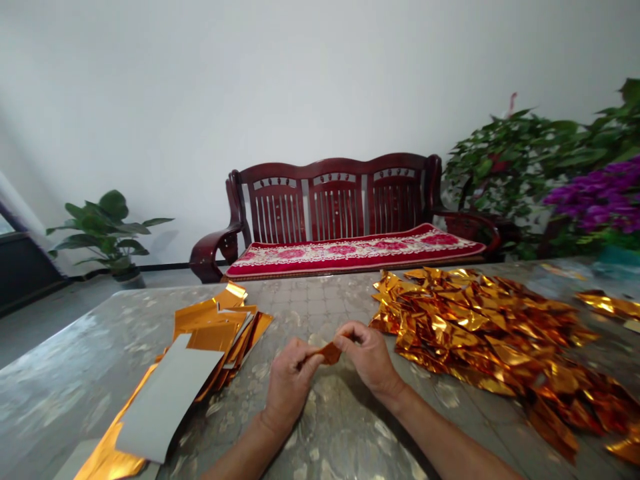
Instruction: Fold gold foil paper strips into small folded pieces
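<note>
Both hands meet over the middle of the table point(60, 373) and pinch one small piece of gold foil paper point(331, 353). My left hand point(289, 380) grips its left end. My right hand point(369, 355) grips its right end, fingers curled over it. The piece looks folded and is partly hidden by the fingers. A stack of flat gold foil sheets point(220, 327), some showing their white backs, lies to the left of my hands. A large heap of folded gold foil pieces point(495, 333) lies to the right.
A dark red wooden bench point(335, 200) with a red patterned cushion stands behind the table against a white wall. A potted plant point(107, 233) stands at the left, and leafy plants with purple flowers point(595, 193) at the right. More foil pieces point(607, 305) lie far right.
</note>
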{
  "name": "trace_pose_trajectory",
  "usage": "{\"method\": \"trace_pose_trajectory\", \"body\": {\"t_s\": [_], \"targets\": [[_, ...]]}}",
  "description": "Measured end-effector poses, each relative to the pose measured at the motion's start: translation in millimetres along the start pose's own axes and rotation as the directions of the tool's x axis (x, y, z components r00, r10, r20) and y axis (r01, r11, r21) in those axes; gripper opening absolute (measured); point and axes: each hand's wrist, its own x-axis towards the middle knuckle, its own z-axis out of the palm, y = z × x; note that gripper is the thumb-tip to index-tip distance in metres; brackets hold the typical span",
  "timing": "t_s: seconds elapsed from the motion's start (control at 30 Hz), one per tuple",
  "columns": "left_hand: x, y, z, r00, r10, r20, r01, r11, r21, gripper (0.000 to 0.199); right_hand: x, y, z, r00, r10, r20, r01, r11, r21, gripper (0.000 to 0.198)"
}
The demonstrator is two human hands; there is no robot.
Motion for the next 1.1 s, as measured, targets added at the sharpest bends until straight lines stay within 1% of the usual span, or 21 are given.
{"method": "trace_pose_trajectory", "body": {"t_s": [0.1, 0.2, 0.3, 0.37, 0.43, 0.47, 0.5, 0.53, 0.6, 0.7, 0.77, 0.87, 1.0, 1.1], "targets": [[2, -2, -1, 0.998, -0.054, -0.031, 0.052, 0.996, -0.068, 0.02, 1, 5, -4, 0.999, 0.035, -0.019, -0.034, 0.997, 0.067, 0.023], [4, -1, -2, 0.992, -0.108, -0.066, 0.101, 0.99, -0.1, 0.024, 0, 10, -5, 0.997, 0.065, -0.048, -0.06, 0.994, 0.094, 0.029], [5, 1, -3, 0.988, -0.116, -0.1, 0.107, 0.99, -0.091, 0.029, 2, 16, -6, 0.994, 0.098, -0.055, -0.095, 0.994, 0.062, 0.034], [5, 0, -5, 0.988, -0.088, -0.127, 0.085, 0.996, -0.033, 0.03, 3, 18, -7, 0.994, 0.085, -0.074, -0.085, 0.996, -0.006, 0.034], [6, -2, -7, 0.987, -0.02, -0.159, 0.032, 0.997, 0.074, 0.027, 3, 19, -8, 0.992, -0.011, -0.122, -0.006, 0.991, -0.134, 0.031], [5, -3, -8, 0.985, 0.026, -0.173, -0.003, 0.991, 0.132, 0.026, 2, 19, -7, 0.987, -0.09, -0.136, 0.059, 0.976, -0.212, 0.029], [5, -4, -9, 0.981, 0.075, -0.181, -0.041, 0.982, 0.184, 0.023, -1, 17, -6, 0.978, -0.174, -0.115, 0.134, 0.947, -0.294, 0.025], [5, -4, -10, 0.975, 0.124, -0.186, -0.08, 0.97, 0.23, 0.022, -4, 16, -4, 0.967, -0.248, -0.055, 0.212, 0.909, -0.36, 0.021], [4, -4, -11, 0.958, 0.217, -0.188, -0.153, 0.94, 0.306, 0.02, -11, 11, 3, 0.936, -0.342, 0.079, 0.343, 0.843, -0.414, 0.024], [2, -2, -10, 0.933, 0.309, -0.183, -0.222, 0.896, 0.385, 0.02, -20, 6, 13, 0.9, -0.369, 0.231, 0.433, 0.812, -0.391, 0.031], [0, -1, -8, 0.927, 0.336, -0.164, -0.248, 0.881, 0.403, 0.018, -22, 6, 18, 0.9, -0.341, 0.27, 0.424, 0.829, -0.365, 0.032], [-1, 2, -6, 0.928, 0.359, -0.099, -0.29, 0.864, 0.411, 0.006, -20, 10, 18, 0.939, -0.248, 0.238, 0.318, 0.889, -0.329, 0.033], [-2, 11, -6, 0.93, 0.366, 0.026, -0.343, 0.842, 0.417, 0.024, -14, 13, 11, 0.969, -0.15, 0.198, 0.196, 0.952, -0.236, 0.038], [-3, 17, -7, 0.932, 0.344, 0.112, -0.357, 0.825, 0.437, 0.026, -12, 11, 6, 0.976, -0.099, 0.194, 0.136, 0.972, -0.19, 0.031]]}}
